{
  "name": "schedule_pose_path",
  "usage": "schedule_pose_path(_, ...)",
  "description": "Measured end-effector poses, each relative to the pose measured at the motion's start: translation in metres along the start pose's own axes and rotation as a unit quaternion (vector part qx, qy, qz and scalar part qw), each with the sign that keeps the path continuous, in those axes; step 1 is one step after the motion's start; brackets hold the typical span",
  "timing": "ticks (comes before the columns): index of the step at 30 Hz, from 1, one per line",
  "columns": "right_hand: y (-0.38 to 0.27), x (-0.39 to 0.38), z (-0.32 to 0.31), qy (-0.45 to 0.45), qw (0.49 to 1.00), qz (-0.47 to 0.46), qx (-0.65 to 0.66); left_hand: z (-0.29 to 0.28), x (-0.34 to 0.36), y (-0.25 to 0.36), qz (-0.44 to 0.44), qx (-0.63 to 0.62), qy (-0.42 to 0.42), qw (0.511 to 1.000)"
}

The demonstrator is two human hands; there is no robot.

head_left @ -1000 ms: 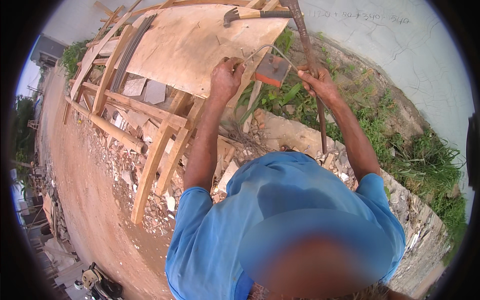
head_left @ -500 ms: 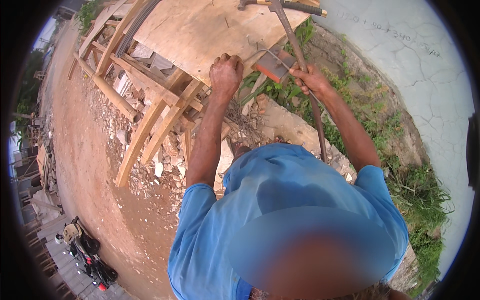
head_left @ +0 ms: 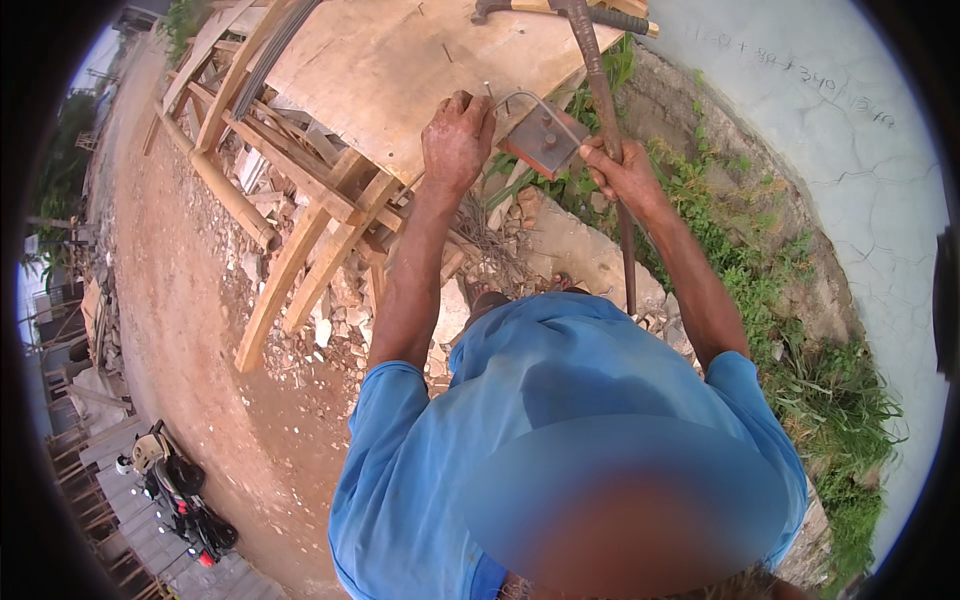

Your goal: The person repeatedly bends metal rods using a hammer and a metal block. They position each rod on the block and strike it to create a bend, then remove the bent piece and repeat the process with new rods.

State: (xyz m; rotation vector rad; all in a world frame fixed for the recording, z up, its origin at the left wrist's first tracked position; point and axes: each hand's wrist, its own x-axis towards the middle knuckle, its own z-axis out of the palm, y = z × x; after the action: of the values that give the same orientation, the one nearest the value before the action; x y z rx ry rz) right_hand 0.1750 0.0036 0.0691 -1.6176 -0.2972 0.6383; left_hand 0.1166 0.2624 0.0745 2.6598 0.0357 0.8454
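Note:
My left hand (head_left: 457, 142) is closed by the near edge of a pale plywood board (head_left: 400, 70), on one end of a thin bent metal rod (head_left: 559, 117). The rod arches over a small dark metal plate with pegs and orange-red sides (head_left: 538, 152) at the board's right corner. My right hand (head_left: 622, 175) grips the rod's other end against a long rusty iron bar (head_left: 592, 60), which runs upright through the picture; whether it holds the bar too is hard to tell. A hammer (head_left: 494, 12) lies at the board's far edge, and nails stick up from the board.
The board rests on a rough timber frame (head_left: 305, 190) with a bamboo pole (head_left: 225, 200). Rubble (head_left: 340, 325) and weeds (head_left: 735, 270) lie below. A cracked pale wall (head_left: 850, 170) stands at the right; a dirt path (head_left: 180, 350) with a parked motorbike (head_left: 185, 500) runs at the left.
The view has shifted, showing more of the motorbike. My left hand has risen slightly since half a second ago, and the bent rod now arches more tightly over the metal plate.

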Motion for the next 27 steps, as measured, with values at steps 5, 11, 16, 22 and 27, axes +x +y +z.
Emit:
schedule_pose_path(5, -0.004, 0.023, 0.009, -0.021, 0.999, -0.009, 0.030, 0.004, 0.015, -0.018, -0.031, -0.015, -0.045, 0.998)
schedule_pose_path(11, 0.014, 0.027, 0.009, -0.005, 0.994, 0.105, -0.022, 0.026, -0.004, -0.027, -0.033, -0.008, -0.079, 0.996)
schedule_pose_path(16, 0.018, 0.028, 0.012, -0.001, 0.995, 0.095, -0.011, 0.032, 0.002, -0.032, -0.023, -0.053, -0.074, 0.996)
schedule_pose_path(22, 0.014, 0.025, 0.016, 0.008, 0.995, 0.094, -0.011, 0.031, 0.007, -0.034, -0.016, -0.084, -0.081, 0.993)
schedule_pose_path(27, 0.014, 0.027, 0.017, 0.012, 0.996, 0.092, -0.012, 0.034, 0.007, -0.033, -0.035, -0.080, -0.088, 0.992)
